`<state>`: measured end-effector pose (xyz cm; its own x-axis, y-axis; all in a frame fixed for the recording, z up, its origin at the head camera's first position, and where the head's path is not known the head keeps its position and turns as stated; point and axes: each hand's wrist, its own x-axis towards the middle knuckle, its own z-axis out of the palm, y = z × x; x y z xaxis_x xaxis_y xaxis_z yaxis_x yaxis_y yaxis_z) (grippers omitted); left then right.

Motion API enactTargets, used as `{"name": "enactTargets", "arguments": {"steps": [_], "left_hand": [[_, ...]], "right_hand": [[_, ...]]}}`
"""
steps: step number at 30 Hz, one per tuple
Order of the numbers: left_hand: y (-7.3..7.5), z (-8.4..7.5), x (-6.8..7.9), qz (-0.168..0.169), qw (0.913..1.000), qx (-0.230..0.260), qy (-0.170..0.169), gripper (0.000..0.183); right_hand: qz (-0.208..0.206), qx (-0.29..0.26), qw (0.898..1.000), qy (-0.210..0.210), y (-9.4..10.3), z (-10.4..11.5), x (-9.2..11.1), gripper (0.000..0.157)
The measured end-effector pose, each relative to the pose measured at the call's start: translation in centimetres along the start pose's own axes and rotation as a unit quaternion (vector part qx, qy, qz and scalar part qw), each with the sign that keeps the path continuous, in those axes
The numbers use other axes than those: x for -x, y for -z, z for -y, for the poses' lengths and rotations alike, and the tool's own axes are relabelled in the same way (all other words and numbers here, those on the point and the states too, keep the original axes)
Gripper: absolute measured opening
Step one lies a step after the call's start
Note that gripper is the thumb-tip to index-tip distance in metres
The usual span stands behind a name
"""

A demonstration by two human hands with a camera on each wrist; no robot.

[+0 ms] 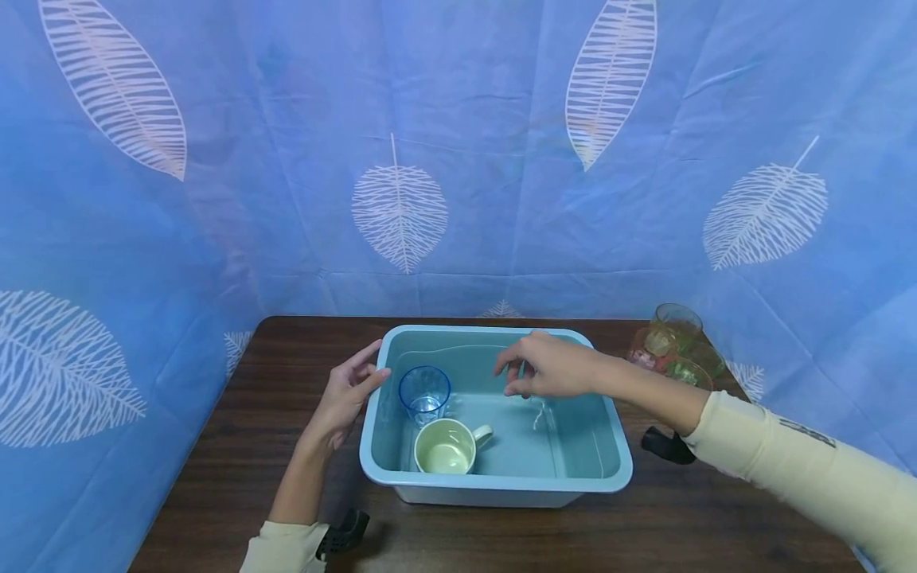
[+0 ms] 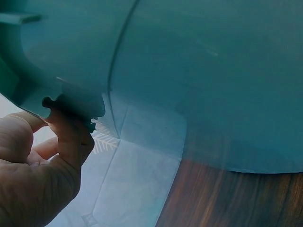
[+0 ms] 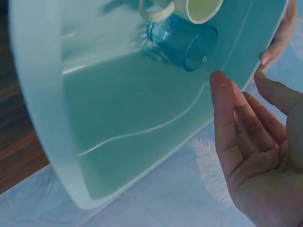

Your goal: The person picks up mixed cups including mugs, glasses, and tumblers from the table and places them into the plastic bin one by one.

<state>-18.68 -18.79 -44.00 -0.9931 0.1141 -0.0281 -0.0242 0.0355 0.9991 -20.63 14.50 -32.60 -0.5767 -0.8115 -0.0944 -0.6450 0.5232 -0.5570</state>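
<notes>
A light blue plastic basin [image 1: 501, 483] stands on the table. My left hand [image 1: 347, 396] grips its left rim, thumb on top; the left wrist view shows fingers [image 2: 68, 137] curled under the edge. Inside, at the left, a clear blue glass [image 1: 424, 391] is beside a pale green mug [image 1: 446, 450], whose handle points right. Over the back right part of the basin my right hand [image 1: 550, 366] hovers, fingers loosely bent and holding nothing. In the right wrist view, thumb and fingers [image 3: 225, 123] are apart, with the blue glass [image 3: 184, 42] beyond them.
Several tinted glasses, among them an amber one [image 1: 677, 322] and a reddish one [image 1: 650, 354], stand at the table's back right, partly behind my right forearm. The dark wood table [image 1: 286, 362] meets a blue leaf-patterned cloth [image 1: 473, 215] at the back.
</notes>
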Motion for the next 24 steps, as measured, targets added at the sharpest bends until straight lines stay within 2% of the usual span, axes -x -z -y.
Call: {"name": "enactTargets", "arguments": {"steps": [4,11,17,24], "left_hand": [[0.1,-0.1,0.0,0.001,1.0,0.002,-0.001,0.06],[0.1,-0.1,0.0,-0.002,1.0,0.004,0.008,0.06],[0.0,-0.1,0.0,-0.003,0.9999,0.002,0.016,0.06],[0.0,0.0,0.0,-0.003,0.9999,0.004,0.012,0.059]], "right_hand": [[-0.016,0.017,1.0,-0.01,0.7,0.0,0.8,0.025],[-0.047,0.056,0.997,-0.002,1.0,-0.9,2.1,0.02],[-0.061,0.095,0.993,-0.034,1.4,-1.3,3.3,0.018],[-0.067,0.09,0.993,-0.033,1.8,-1.7,4.0,0.015]]}}
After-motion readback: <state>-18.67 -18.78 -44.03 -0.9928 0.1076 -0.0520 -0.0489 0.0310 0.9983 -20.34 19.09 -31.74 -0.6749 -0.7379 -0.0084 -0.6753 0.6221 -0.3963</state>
